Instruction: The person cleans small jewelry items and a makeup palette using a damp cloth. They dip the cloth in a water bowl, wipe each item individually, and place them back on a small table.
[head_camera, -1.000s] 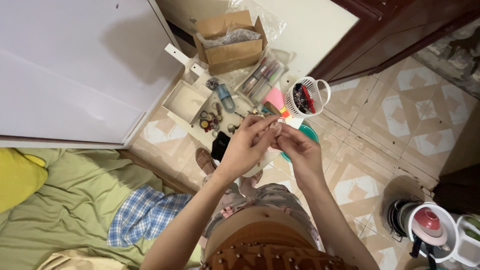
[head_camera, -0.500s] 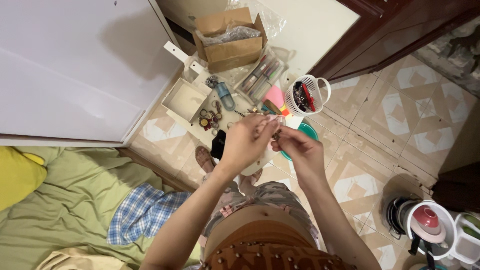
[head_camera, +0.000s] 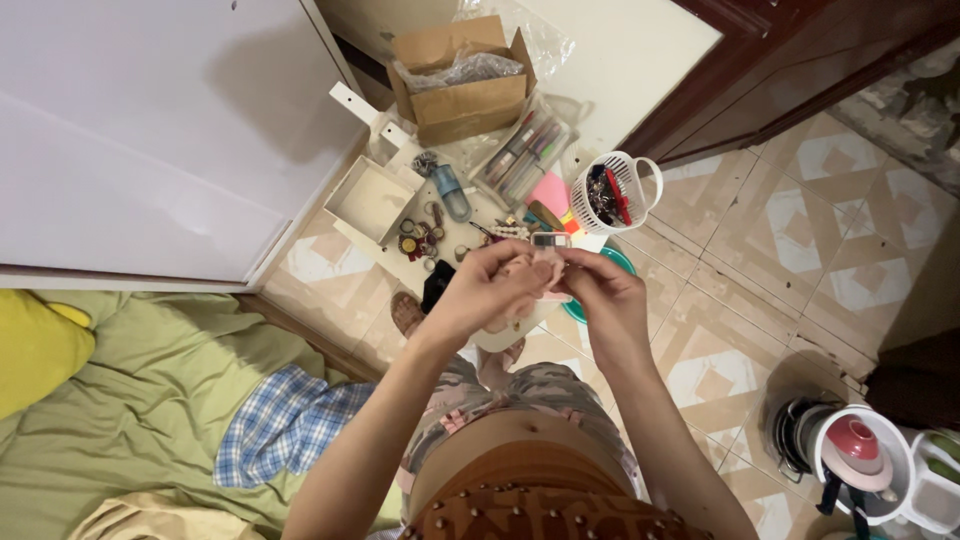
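Note:
My left hand (head_camera: 485, 290) and my right hand (head_camera: 603, 297) meet in front of me above the tiled floor. Their fingers pinch one small pale pink thing (head_camera: 545, 268) between them. A small rectangular piece (head_camera: 549, 240) shows just above the fingertips; I cannot tell whether it belongs to the held thing. Under the hands lie a teal dish (head_camera: 615, 262) and part of a white lid or plate (head_camera: 500, 338), both mostly hidden.
On the floor are a cardboard box (head_camera: 465, 85), a clear case of pens (head_camera: 525, 155), a white basket of clips (head_camera: 612, 190), a small white open box (head_camera: 368, 197), a blue bottle (head_camera: 452, 190) and loose rings (head_camera: 418, 238). Green bedding (head_camera: 130, 400) and a plaid cloth (head_camera: 285, 425) lie left; pots (head_camera: 850, 455) stand right.
Both hands stay pressed together on the small thing, with only slight finger movement. Nothing on the floor has moved.

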